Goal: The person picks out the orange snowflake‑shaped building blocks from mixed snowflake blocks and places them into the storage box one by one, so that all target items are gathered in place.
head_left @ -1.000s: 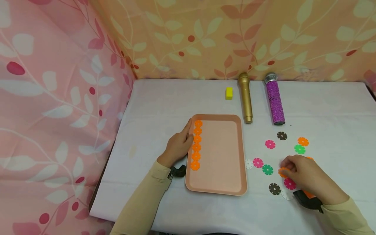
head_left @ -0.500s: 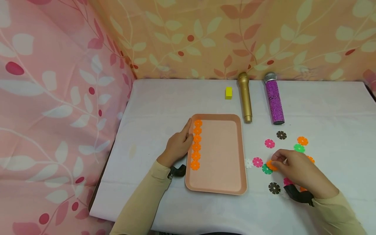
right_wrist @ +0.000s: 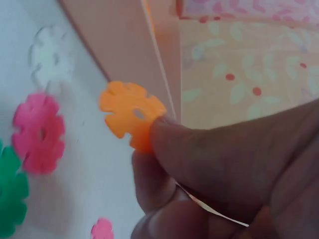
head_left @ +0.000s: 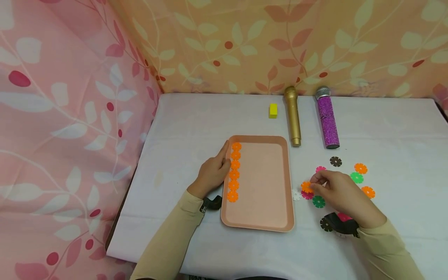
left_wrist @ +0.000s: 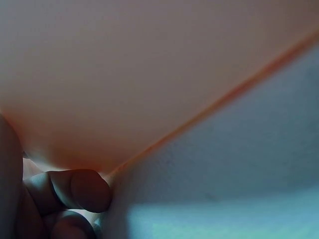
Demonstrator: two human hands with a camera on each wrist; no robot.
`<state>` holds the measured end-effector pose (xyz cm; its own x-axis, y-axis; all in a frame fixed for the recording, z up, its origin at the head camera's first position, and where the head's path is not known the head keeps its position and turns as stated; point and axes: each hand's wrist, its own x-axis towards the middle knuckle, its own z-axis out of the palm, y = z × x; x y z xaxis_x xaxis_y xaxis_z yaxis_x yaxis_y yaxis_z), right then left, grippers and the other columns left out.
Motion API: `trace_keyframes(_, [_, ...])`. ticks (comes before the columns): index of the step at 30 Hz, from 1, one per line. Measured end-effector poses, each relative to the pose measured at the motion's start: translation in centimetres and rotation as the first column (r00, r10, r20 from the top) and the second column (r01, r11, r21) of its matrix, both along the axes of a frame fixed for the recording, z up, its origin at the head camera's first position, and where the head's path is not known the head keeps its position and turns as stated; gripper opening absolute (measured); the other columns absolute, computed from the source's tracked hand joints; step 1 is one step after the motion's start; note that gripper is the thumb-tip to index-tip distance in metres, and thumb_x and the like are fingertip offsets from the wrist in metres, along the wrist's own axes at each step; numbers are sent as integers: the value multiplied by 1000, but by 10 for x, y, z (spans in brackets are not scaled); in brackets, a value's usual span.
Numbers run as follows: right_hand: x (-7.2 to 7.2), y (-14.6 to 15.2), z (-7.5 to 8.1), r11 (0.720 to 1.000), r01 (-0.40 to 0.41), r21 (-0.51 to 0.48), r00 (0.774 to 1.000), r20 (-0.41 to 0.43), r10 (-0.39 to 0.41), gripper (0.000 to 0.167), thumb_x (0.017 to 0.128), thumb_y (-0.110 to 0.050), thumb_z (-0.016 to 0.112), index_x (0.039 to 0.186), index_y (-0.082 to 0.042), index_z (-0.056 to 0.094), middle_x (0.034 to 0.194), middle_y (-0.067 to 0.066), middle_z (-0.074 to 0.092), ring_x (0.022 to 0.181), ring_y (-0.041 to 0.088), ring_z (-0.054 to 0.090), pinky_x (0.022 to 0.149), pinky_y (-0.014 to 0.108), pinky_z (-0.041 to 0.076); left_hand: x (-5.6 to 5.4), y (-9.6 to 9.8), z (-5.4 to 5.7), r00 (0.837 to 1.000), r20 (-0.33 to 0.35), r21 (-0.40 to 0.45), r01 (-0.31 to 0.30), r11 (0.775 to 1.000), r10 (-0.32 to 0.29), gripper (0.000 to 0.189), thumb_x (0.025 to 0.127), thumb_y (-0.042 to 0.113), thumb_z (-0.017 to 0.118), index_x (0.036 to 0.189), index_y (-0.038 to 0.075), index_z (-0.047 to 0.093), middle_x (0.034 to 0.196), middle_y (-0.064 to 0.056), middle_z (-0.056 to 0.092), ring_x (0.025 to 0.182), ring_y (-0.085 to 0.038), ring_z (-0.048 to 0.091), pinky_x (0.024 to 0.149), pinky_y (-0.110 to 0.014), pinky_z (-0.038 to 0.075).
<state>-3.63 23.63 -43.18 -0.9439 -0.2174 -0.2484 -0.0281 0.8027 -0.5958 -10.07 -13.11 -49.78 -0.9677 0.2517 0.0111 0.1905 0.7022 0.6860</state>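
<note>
In the head view, my left hand (head_left: 211, 175) holds the left rim of a peach tray (head_left: 266, 229), index finger along its edge. The left wrist view shows curled fingers (left_wrist: 89, 190) against the tray (left_wrist: 149, 74). Inside the tray, a column of several orange notched discs (head_left: 234, 175) runs down the left side. My right hand (head_left: 344, 196) pinches another orange notched disc (head_left: 306, 187) between thumb and finger, right of the tray. The right wrist view shows this disc (right_wrist: 122, 107) raised and tilted, with pink (right_wrist: 39, 133), green (right_wrist: 11, 191) and white discs (right_wrist: 51, 59) lying below.
Loose discs lie around my right hand, including black (head_left: 336, 161), light green (head_left: 357, 177) and orange ones (head_left: 368, 192). Behind the tray are a yellow block (head_left: 273, 111), a gold microphone (head_left: 293, 116) and a purple glittery microphone (head_left: 328, 118). Patterned cloth (head_left: 224, 46) borders the table.
My right hand has carried the pinched orange disc leftward across the loose discs, closer to the tray. Another orange disc on the table is now uncovered. The left hand stays put.
</note>
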Motion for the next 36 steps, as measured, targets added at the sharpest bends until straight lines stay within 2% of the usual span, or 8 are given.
trace_keyframes(11, [-10,-21,13,998,1,-61,1000,-6,-1,16,99,-18,71,107,-3,70,90,6,69,63,18,52,52,29,45,0,1,3,1000,8,-6,-9,1000,9,65,107,27,42,169,20,25,61,7,41,50,-11,29,50,-30,24])
trace_keyframes(22, [-18,-46,16,987,-74,-142,997,-25,71,8,97,-14,71,100,-7,73,87,3,70,59,15,53,52,28,45,0,0,3,1000,18,-23,-18,1000,19,65,107,28,41,169,21,25,61,7,40,51,-12,31,52,-31,26])
trace_keyframes(28, [-21,-64,14,974,-122,-189,992,-59,112,3,97,-12,72,96,-9,72,85,1,68,65,16,54,56,27,46,0,0,2,1000,14,-30,-18,999,19,65,107,28,41,169,21,25,61,6,40,51,-12,32,52,-32,27])
trace_keyframes(36, [-23,-83,8,959,-166,-230,983,-116,142,14,97,-8,70,109,-5,77,84,-3,68,70,14,54,63,26,45,0,0,2,1000,16,-22,-14,1000,14,65,107,28,42,169,21,24,60,7,39,50,-12,30,51,-31,26])
